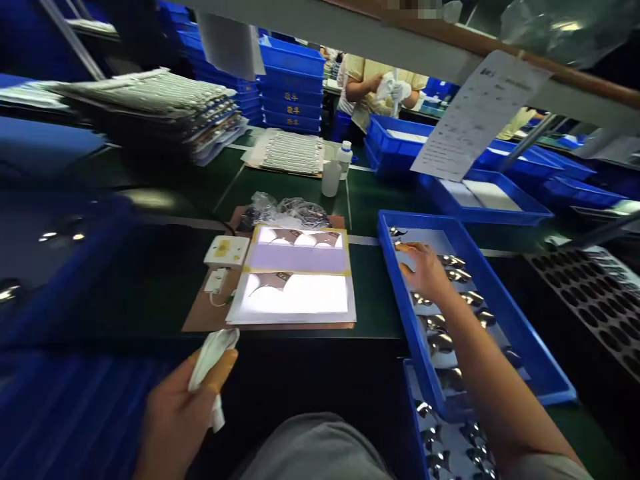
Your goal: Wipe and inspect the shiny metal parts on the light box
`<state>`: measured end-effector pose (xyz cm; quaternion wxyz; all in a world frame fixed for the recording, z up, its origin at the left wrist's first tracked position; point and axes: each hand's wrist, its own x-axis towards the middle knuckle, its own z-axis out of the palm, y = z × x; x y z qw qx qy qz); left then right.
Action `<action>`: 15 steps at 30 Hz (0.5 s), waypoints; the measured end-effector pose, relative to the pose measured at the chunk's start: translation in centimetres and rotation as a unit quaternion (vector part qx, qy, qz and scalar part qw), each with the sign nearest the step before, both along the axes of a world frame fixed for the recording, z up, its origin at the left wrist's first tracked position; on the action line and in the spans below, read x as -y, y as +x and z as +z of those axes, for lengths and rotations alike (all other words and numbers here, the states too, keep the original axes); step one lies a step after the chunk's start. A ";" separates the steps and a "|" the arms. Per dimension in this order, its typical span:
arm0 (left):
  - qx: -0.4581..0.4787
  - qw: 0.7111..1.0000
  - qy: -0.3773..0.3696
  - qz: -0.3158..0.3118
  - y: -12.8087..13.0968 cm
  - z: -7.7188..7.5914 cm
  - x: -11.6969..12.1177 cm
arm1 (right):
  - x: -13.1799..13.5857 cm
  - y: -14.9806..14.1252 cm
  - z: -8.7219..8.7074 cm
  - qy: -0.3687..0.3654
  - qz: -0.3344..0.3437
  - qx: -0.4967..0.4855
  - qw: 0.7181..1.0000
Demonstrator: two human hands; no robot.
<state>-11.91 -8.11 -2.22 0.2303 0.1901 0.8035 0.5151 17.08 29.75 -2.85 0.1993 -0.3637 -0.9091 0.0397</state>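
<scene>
Pinched by the left hand (173, 408), left of the blue tray (511, 313), is a cloth (211, 355); inside, shiny pieces (441, 343) could be scratched if bumped by the right hand (428, 272), its grip unclear.

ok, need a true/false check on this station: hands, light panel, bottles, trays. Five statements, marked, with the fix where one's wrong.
1. The left hand holds a white cloth. True.
2. The right hand is over the light panel. False: it is in the blue tray to the right of the panel.
3. The light panel is switched off. False: it glows bright white.
4. Two bottles stand on the green table beyond the panel. True.
5. A lower tray, partly under the blue tray, also holds shiny curved parts. True.
</scene>
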 end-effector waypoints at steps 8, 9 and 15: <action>0.010 0.999 0.046 0.019 0.6 0.2 0.3 | 11.5 -18.0 -2.0 -0.061 0.223 -0.069 0.971; 0.009 0.999 0.045 0.027 0.6 0.2 0.6 | 12.8 -19.8 -2.6 -0.062 0.213 -0.050 0.974; -0.001 0.998 0.006 0.062 -0.1 -0.1 2.8 | 16.1 -25.1 -4.0 -0.059 0.141 0.076 0.985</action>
